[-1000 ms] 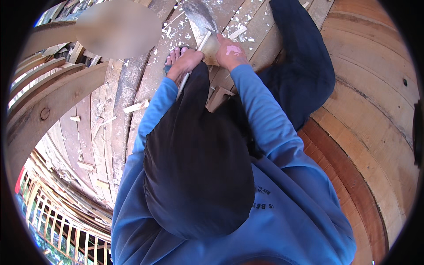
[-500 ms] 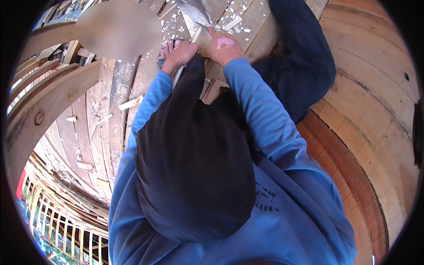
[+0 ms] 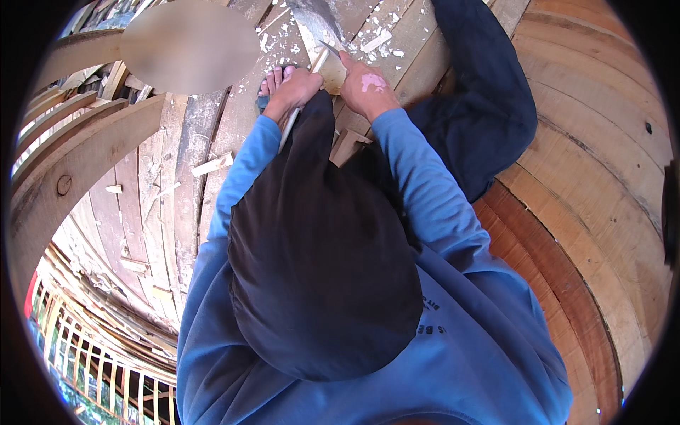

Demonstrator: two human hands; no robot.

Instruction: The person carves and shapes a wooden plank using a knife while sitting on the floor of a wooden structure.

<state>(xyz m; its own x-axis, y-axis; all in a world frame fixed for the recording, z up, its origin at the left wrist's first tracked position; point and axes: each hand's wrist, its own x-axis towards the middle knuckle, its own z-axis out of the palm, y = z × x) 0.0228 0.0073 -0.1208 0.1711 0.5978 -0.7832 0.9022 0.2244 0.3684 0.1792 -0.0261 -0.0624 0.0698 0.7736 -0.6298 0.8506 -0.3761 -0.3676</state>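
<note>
A slim, pale wooden stick [image 3: 320,61] lies in the person's left hand [image 3: 296,88], far of the raised knee. Its long axis runs from near left to far right, with the far end pointing away from the body; the near end slips out of sight beside the black trouser leg [image 3: 322,262]. The left fingers are curled around the stick. The right hand [image 3: 364,88] is wrapped around the hidden handle of a knife [image 3: 329,47], one finger stretched toward the blade. The narrow metal blade points far and left, crossing the stick's far end; whether it touches cannot be told.

The stick looks smooth and straight. Crumbly white wood shavings [image 3: 386,30] litter the scuffed floor planks [image 3: 159,184] at the far side. Toes of a foot [image 3: 273,79] show just left of the left hand, and a small rough offcut [image 3: 212,164] lies farther left. A thick, knotted beam [image 3: 92,152] stands at the left, and broad wooden boards [image 3: 595,106] rise at the right. The bulky knee blocks the view of the near middle.
</note>
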